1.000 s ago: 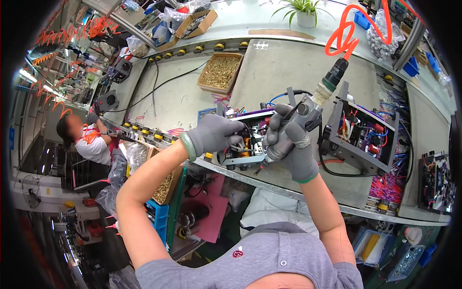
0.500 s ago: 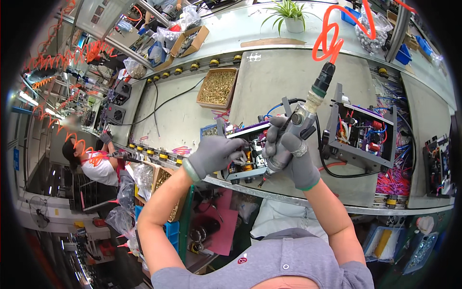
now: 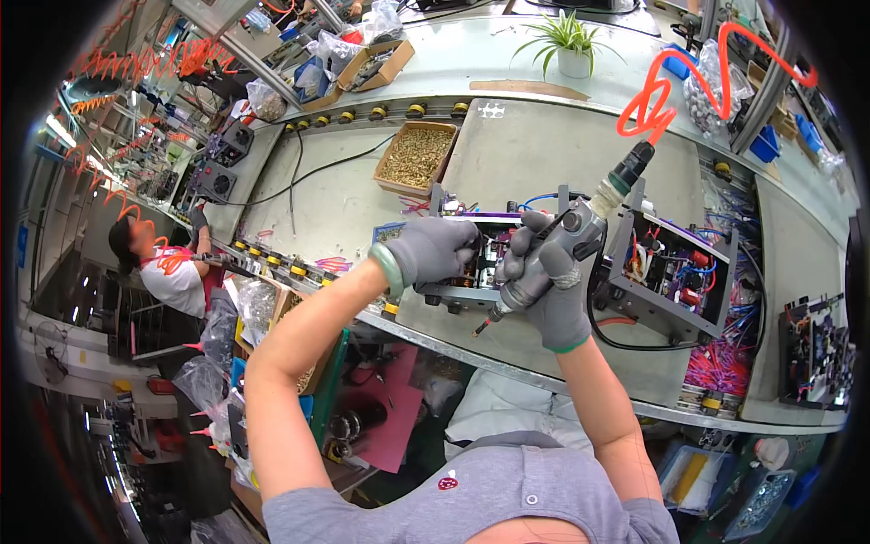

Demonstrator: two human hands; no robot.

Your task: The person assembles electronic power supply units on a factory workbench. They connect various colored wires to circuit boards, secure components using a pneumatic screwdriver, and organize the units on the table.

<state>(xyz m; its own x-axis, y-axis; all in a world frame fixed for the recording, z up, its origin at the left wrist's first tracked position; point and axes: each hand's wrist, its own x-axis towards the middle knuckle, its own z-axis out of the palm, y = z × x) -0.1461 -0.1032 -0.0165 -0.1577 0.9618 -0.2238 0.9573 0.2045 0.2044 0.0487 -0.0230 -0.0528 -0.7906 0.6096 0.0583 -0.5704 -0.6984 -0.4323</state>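
Since the earlier frames the view has tipped downward, so the hands now sit lower in the picture, while their grip on the work looks unchanged. The left hand, in a grey glove, is closed over the near end of the open electronic unit standing on the worktop. The right hand, also gloved, is clamped around the grey power screwdriver, held slanted with its bit pointing down and to the left, at the front edge of that unit. A red coiled hose runs up from the tool's top end. Just right of the unit stands a second open chassis full of coloured wiring. Behind the unit, farther from the person, lies a cardboard box of brass screws, and beyond it a potted plant. Well to the left of the unit, another person works at the next station.
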